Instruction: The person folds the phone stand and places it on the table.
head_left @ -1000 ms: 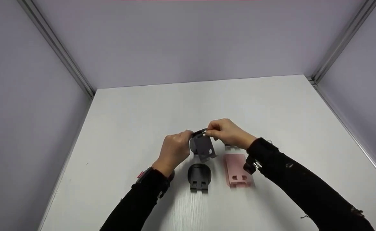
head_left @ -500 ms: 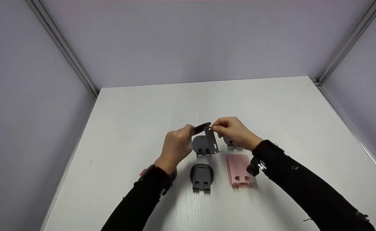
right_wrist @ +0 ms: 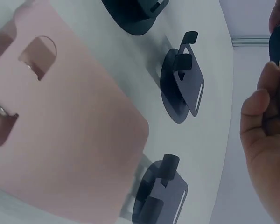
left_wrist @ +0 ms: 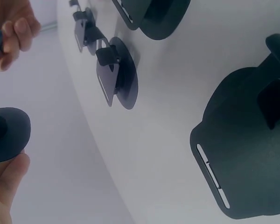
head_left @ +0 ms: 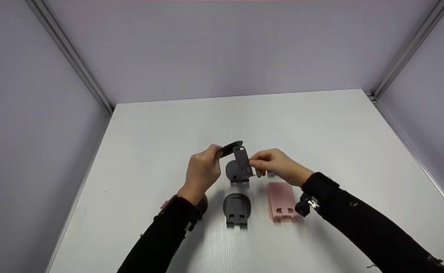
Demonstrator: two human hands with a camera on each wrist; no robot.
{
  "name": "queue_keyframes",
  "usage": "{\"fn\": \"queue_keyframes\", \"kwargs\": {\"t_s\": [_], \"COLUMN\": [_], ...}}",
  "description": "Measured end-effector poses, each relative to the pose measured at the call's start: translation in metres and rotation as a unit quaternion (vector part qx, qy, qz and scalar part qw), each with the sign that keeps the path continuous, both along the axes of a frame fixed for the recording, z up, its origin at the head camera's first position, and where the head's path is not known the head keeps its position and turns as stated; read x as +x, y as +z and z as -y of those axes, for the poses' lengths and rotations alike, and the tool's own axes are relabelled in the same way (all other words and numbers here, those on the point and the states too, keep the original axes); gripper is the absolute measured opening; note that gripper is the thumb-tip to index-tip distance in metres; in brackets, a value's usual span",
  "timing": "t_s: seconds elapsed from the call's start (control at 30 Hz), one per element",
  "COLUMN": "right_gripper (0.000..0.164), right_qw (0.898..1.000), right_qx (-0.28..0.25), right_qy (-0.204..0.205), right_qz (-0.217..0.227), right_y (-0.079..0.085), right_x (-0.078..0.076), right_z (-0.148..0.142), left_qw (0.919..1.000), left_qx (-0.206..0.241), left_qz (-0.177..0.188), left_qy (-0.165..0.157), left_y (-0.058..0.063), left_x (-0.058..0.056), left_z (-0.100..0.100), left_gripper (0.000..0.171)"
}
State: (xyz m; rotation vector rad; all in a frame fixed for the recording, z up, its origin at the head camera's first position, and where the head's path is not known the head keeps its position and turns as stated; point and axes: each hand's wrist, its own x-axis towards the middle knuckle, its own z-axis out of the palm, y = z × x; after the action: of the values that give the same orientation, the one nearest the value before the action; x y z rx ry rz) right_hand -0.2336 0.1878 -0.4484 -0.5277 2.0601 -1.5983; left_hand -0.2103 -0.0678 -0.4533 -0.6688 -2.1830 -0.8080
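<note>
My left hand grips the round base of a dark grey folding phone stand, raised above the table. Its slotted plate hangs down at an angle from that base. On the right, my right hand pinches the plate's edge between thumb and fingers. In the left wrist view the held stand's round base rests against my left fingers. My right hand shows at the edge of the right wrist view, its fingers curled at the dark stand, mostly out of frame.
Nearest the front lies a dark folded phone stand, with another dark stand behind it, partly covered by the held one. A pink phone stand lies to the right. One more dark stand sits beyond it, largely hidden in the head view.
The held stand's plate has turned and swung down from its base. My left hand has shifted up and left, while my right hand has slid lower along the plate's edge.
</note>
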Motion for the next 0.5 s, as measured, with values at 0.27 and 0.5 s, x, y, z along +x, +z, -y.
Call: {"fn": "queue_keyframes", "kwargs": {"t_s": [0.27,0.5], "right_gripper": [0.016,0.014], "right_qw": [1.000,0.999], "right_qx": [-0.013,0.002], "right_qy": [0.022,0.032], "right_qz": [0.013,-0.010], "right_y": [-0.001,0.002], "right_x": [0.006,0.011], "right_z": [0.007,0.015], "left_qw": [0.9992,0.9978], "left_qx": [0.032,0.046], "left_qz": [0.020,0.045], "left_qy": [0.011,0.011], "left_y": [-0.001,-0.006], "left_x": [0.000,0.001], "left_z": [0.001,0.004], "left_gripper": [0.007,0.008]}}
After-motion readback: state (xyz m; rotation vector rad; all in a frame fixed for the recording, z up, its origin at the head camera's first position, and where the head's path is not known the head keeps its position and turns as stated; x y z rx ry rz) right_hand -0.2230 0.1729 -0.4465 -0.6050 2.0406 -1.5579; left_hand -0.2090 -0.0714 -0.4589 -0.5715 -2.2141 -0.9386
